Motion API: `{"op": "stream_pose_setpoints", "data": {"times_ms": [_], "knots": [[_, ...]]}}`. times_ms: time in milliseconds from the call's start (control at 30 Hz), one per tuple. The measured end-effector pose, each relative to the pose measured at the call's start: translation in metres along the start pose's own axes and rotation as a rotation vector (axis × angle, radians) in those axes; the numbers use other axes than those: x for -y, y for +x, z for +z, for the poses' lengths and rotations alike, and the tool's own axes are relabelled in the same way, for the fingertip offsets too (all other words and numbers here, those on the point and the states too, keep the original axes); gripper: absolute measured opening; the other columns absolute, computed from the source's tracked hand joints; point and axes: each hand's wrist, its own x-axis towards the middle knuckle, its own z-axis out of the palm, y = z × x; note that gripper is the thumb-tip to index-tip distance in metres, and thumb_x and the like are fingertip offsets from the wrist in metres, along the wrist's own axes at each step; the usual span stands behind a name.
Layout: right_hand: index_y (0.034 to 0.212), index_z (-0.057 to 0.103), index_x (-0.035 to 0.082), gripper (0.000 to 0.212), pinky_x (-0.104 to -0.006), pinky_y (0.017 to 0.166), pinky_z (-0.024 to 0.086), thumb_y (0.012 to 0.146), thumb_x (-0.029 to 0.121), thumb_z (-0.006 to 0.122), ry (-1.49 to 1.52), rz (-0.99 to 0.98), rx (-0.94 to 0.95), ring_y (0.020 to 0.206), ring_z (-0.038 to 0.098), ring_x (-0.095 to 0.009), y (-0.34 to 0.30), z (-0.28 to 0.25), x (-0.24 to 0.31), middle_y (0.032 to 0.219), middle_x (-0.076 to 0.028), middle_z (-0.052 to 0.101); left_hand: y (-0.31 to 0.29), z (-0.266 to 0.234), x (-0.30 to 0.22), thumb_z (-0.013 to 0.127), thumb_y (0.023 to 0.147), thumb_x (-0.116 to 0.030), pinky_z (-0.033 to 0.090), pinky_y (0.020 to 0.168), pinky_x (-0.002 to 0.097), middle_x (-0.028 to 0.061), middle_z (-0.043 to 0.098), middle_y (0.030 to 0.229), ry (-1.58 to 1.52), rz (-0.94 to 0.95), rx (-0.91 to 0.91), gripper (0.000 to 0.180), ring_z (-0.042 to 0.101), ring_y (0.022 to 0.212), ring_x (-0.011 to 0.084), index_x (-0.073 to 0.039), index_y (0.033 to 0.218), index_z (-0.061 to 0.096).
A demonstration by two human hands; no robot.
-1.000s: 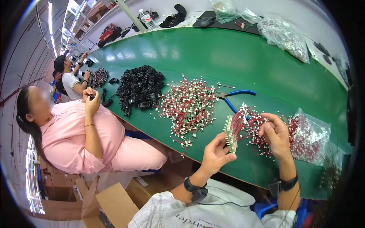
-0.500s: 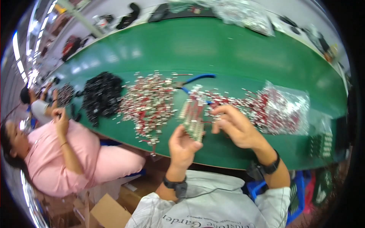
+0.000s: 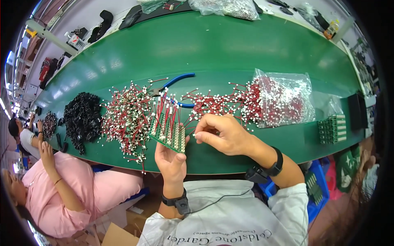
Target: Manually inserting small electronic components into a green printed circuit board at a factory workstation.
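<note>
My left hand holds a green circuit board panel from below, tilted above the bench. Rows of small white connectors cover it, and several red wire leads stand up from its left and upper part. Just right of the panel is my right hand, thumb and fingertips pinched together; what sits between them is too small to tell. Behind the panel lie blue-handled cutters, partly hidden by the leads. A heap of red leads with white ends lies to the left, and loose leads spread behind my right hand.
A clear plastic bag of red leads lies right on the green bench. Stacked boards stand farther right, above a blue crate below the edge. Left are black parts and a co-worker in pink.
The view has turned, so the bench things sit farther left. The panel is tilted differently, showing more of its connectors. My right fingertips remain beside the panel and are now pinched closer together.
</note>
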Motion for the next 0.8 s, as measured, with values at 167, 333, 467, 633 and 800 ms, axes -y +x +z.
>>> {"op": "stream_pose_setpoints", "data": {"times_ms": [167,333,467,633,800], "knots": [[0.092,0.06,0.001,0.008,-0.0317,0.057,0.051,0.086,0.005,0.063,-0.206,-0.125,-0.043,0.065,0.067,-0.022,0.002,0.009,-0.004,0.08,-0.013,0.068,-0.006,0.003,0.004,0.09,0.066,-0.024,0.049,0.101,0.0434,0.0232,0.048,0.136,0.011,-0.006,0.029,0.09,0.051,0.126,0.0319,0.006,0.135,0.041],[0.09,0.059,0.001,0.009,-0.0395,0.058,0.051,0.083,0.004,0.063,-0.285,-0.252,-0.106,0.067,0.064,-0.031,-0.002,0.016,-0.009,0.076,-0.014,0.064,-0.012,0.005,0.007,0.091,0.063,-0.026,0.041,0.107,0.0436,0.0218,0.05,0.135,0.09,-0.032,0.036,0.092,0.051,0.125,0.0322,0.007,0.134,0.043],[0.089,0.059,0.001,0.01,-0.0407,0.058,0.05,0.081,0.004,0.064,-0.316,-0.233,-0.102,0.066,0.063,-0.033,-0.002,0.017,-0.01,0.075,-0.014,0.062,-0.014,0.006,0.009,0.092,0.061,-0.025,0.039,0.108,0.044,0.0211,0.052,0.134,0.095,-0.019,0.048,0.093,0.051,0.125,0.0317,0.007,0.134,0.044],[0.086,0.058,0.001,0.013,-0.0416,0.057,0.05,0.077,0.005,0.066,-0.41,-0.252,-0.121,0.065,0.062,-0.033,-0.004,0.015,-0.009,0.073,-0.013,0.061,-0.012,0.007,0.01,0.092,0.061,-0.015,0.042,0.106,0.0421,0.0192,0.053,0.132,0.142,0.024,0.069,0.089,0.052,0.124,0.0299,0.007,0.133,0.045],[0.082,0.055,0.002,0.014,-0.0412,0.055,0.049,0.077,0.006,0.067,-0.54,-0.364,-0.163,0.062,0.061,-0.032,-0.005,0.017,-0.012,0.07,-0.012,0.06,-0.012,-0.004,0.013,0.092,0.06,-0.012,0.043,0.105,0.0407,0.0158,0.055,0.13,0.189,0.023,0.097,0.087,0.054,0.121,0.0262,0.008,0.131,0.046]]}}
